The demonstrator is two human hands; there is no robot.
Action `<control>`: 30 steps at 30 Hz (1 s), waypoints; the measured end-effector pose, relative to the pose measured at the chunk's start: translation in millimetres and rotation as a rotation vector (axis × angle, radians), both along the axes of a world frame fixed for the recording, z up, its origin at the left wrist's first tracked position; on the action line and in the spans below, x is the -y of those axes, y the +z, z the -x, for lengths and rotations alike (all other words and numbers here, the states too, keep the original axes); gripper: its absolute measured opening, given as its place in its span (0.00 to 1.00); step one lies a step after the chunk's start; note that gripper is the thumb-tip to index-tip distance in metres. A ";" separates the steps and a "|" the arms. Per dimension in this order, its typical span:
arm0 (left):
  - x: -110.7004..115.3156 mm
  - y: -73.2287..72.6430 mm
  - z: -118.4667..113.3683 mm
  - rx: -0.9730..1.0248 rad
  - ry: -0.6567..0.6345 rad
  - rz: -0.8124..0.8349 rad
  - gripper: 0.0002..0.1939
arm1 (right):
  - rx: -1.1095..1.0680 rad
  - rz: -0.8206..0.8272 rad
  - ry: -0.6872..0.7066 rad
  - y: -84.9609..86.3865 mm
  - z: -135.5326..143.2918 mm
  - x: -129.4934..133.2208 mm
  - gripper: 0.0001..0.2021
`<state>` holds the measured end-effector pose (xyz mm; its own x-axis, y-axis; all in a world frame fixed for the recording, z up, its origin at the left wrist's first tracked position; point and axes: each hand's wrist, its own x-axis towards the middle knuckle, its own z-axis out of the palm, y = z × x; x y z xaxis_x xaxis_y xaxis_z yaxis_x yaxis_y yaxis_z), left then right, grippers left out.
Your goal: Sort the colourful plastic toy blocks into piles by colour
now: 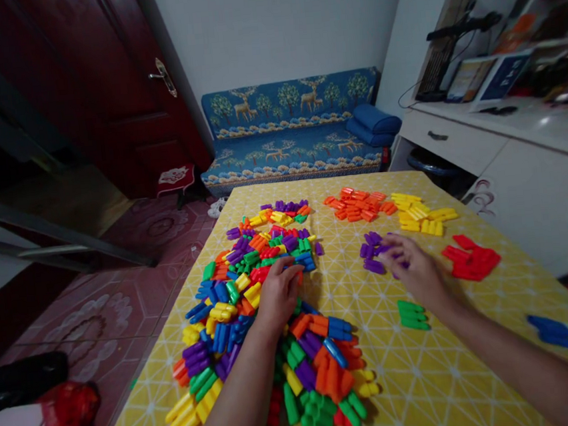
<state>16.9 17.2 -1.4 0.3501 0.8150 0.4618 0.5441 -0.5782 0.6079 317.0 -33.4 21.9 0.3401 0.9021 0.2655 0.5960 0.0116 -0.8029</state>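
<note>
A large mixed heap of bullet-shaped plastic building blocks point(223, 312) in several colours covers the left half of the table. Over its middle is my left hand point(279, 294), fingers bent down beside some blue blocks point(305, 260). A bit of orange shows at its fingertips, but what they grip is partly hidden. At a small group of purple blocks point(373, 266), my right hand point(409, 264) has its fingers closed around a purple block point(399, 266). Just below that hand lie green blocks point(413, 314), apart from the heap.
Separate groups of orange blocks point(356, 205), yellow blocks point(422, 214), red blocks point(470, 258) and blue blocks point(554, 332) lie on the yellow patterned tablecloth point(470, 369). Behind the table stands a blue sofa point(292, 142); a white cabinet point(526, 176) is at the right.
</note>
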 end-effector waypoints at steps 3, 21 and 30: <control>-0.4 -1.1 -0.2 0.006 0.000 0.007 0.14 | 0.217 -0.029 0.325 -17.7 64.8 83.4 0.44; -0.9 52.9 -15.0 0.079 -0.019 0.053 0.13 | 0.161 -0.154 0.332 -57.6 155.9 -22.3 0.41; -68.3 51.7 -36.3 -0.378 -0.032 0.090 0.23 | -0.183 -0.175 0.359 -48.6 152.2 -29.4 0.36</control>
<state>53.1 85.4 50.3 0.5075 0.8325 0.2225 0.7224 -0.5517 0.4168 164.8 -4.1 -26.7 0.0694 0.9185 0.3893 0.3774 0.3371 -0.8625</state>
